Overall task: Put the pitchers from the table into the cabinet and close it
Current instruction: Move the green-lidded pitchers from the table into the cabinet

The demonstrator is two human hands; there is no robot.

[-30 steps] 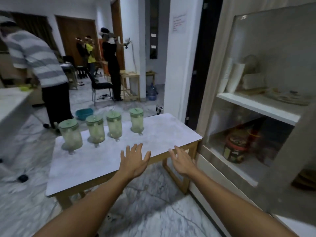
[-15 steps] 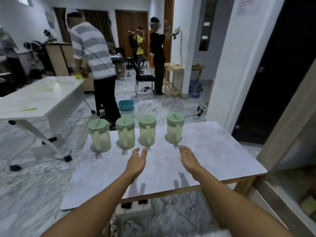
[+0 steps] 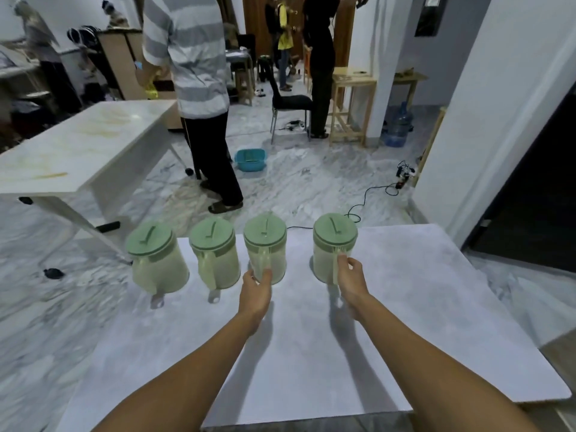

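Several pale green lidded pitchers stand in a row along the far edge of the white table (image 3: 420,322), handles facing me. My left hand (image 3: 256,289) is closed around the handle of the third pitcher from the left (image 3: 265,236). The handle of the rightmost pitcher (image 3: 334,233) is gripped by my right hand (image 3: 351,280). Both pitchers rest on the table. The leftmost pitcher (image 3: 156,263) and the second pitcher (image 3: 216,260) stand untouched. The cabinet is out of view.
A person in a striped shirt (image 3: 190,57) stands just beyond the table. A long white table (image 3: 78,151) is at the left. A blue basin (image 3: 251,159) and a black cable (image 3: 367,198) lie on the floor. A dark doorway (image 3: 530,198) is at the right.
My view has swung left, away from the cabinet, toward the table. Both hands have reached forward from open above the tabletop and closed on two pitcher handles.
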